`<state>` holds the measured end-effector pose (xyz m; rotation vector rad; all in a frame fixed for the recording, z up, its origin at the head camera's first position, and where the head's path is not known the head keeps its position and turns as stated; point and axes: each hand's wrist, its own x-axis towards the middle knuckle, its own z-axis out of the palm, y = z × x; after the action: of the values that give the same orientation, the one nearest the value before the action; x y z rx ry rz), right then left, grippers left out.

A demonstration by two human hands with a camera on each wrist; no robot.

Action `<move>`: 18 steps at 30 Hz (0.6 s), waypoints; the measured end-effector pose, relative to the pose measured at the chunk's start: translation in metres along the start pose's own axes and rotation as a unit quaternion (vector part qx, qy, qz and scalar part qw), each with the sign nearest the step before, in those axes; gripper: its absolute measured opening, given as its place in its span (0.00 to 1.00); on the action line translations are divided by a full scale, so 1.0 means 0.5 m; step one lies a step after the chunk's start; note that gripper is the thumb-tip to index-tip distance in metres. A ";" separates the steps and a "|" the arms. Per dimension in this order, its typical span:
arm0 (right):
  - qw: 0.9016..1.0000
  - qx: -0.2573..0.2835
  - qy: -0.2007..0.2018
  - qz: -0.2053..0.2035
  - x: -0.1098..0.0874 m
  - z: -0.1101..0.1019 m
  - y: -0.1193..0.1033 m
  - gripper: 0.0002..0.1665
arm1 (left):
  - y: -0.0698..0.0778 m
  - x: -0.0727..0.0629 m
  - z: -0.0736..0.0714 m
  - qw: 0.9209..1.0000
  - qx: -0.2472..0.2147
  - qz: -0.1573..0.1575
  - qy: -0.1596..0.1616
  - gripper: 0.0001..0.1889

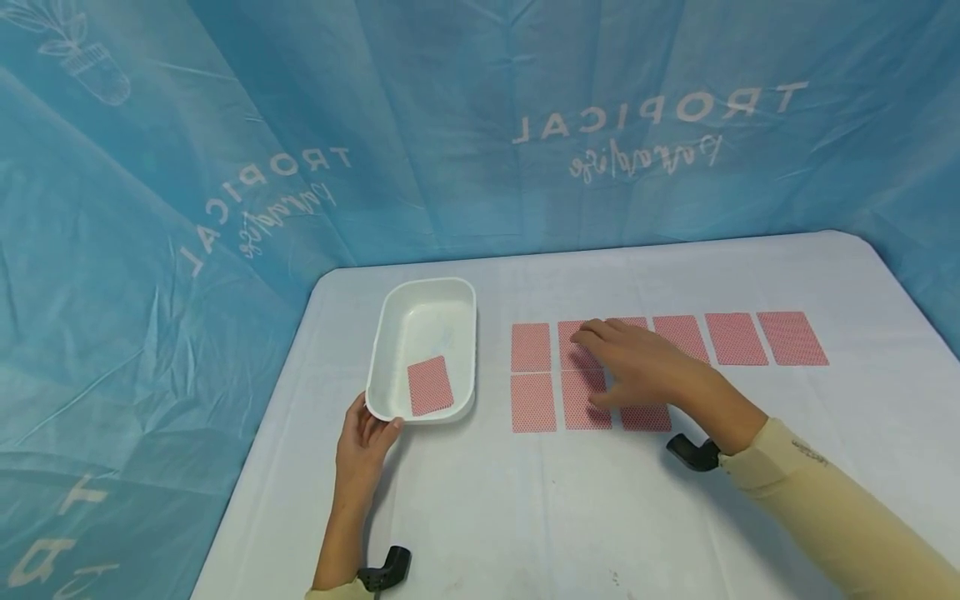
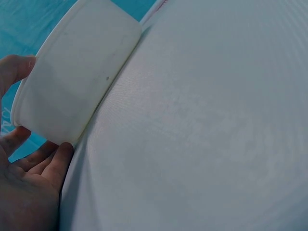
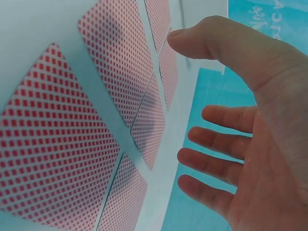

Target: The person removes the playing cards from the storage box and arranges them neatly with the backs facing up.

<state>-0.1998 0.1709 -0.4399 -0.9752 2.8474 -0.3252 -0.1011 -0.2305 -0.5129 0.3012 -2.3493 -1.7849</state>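
Observation:
My left hand (image 1: 365, 446) grips the near-left corner of a white plastic tray (image 1: 381, 350), thumb at the rim and fingers at its side and underneath. In the left wrist view the tray wall (image 2: 77, 72) rises from the cloth beside the fingers. One red-patterned playing card (image 1: 431, 386) lies face down inside the tray. Over two rows of face-down playing cards hovers my right hand (image 1: 637, 362), its fingers spread and nothing between them. The right wrist view shows the thumb and fingers apart, with a playing card (image 3: 57, 144) and others beside them.
More face-down cards extend right along the back row, such as the far-right card (image 1: 792, 338). Near the tray, the leftmost front card (image 1: 533, 403) lies flat. A white cloth covers the table (image 1: 525, 517). Blue printed curtains (image 1: 450, 167) hang behind and at the left.

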 end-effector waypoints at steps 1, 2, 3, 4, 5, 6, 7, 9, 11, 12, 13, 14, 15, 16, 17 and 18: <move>1.000 0.000 -0.003 -0.001 0.003 0.000 -0.002 0.51 | -0.001 0.000 0.000 1.000 0.001 -0.001 0.000 0.40; 1.000 0.001 -0.002 -0.004 0.006 0.000 -0.003 0.51 | -0.001 0.001 0.000 1.000 0.004 -0.002 0.002 0.40; 1.000 0.002 -0.002 -0.006 0.009 0.000 -0.004 0.51 | -0.001 0.001 0.000 1.000 0.005 -0.001 0.001 0.40; 1.000 0.001 -0.005 -0.006 0.011 0.001 -0.005 0.51 | -0.002 0.001 0.000 1.000 0.006 -0.002 0.001 0.40; 1.000 0.002 -0.007 -0.005 0.014 0.001 -0.007 0.51 | -0.002 0.001 0.000 1.000 0.007 -0.004 0.002 0.40; 1.000 0.003 -0.009 -0.007 0.016 0.001 -0.008 0.51 | -0.002 0.001 0.000 1.000 0.005 -0.004 0.002 0.40; 1.000 0.005 -0.011 -0.007 0.019 0.001 -0.010 0.51 | -0.002 0.001 -0.001 1.000 0.004 -0.006 0.001 0.40; 1.000 0.005 -0.013 -0.006 0.022 0.001 -0.013 0.51 | -0.001 0.001 -0.001 1.000 0.001 -0.005 -0.003 0.40; 1.000 0.004 -0.011 -0.007 0.027 0.000 -0.017 0.51 | 0.000 0.001 -0.001 1.000 0.000 -0.007 -0.005 0.40; 1.000 0.002 -0.008 -0.010 0.029 0.000 -0.019 0.51 | 0.000 0.000 -0.001 1.000 -0.001 -0.007 -0.007 0.40; 1.000 0.002 -0.005 -0.012 0.031 0.001 -0.020 0.50 | 0.001 0.000 -0.001 1.000 0.000 -0.008 -0.008 0.40; 1.000 -0.001 -0.002 -0.015 0.034 0.000 -0.022 0.50 | 0.001 0.000 -0.001 1.000 -0.001 -0.008 -0.008 0.40; 1.000 -0.002 0.001 -0.018 0.037 0.000 -0.024 0.49 | 0.001 0.000 -0.001 1.000 -0.001 -0.008 -0.008 0.40; 1.000 -0.003 0.003 -0.021 0.040 0.001 -0.026 0.49 | 0.002 -0.001 -0.001 1.000 0.000 -0.009 -0.008 0.40; 1.000 -0.004 0.004 -0.024 0.043 0.001 -0.029 0.48 | 0.002 -0.001 -0.001 1.000 0.000 -0.008 -0.007 0.40; 1.000 -0.002 0.006 -0.027 0.046 0.001 -0.032 0.47 | 0.001 -0.002 -0.002 1.000 -0.001 -0.009 -0.007 0.40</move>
<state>-0.2085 0.1446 -0.4373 -1.0546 2.8369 -0.3326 -0.1000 -0.2309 -0.5120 0.3098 -2.3626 -1.8022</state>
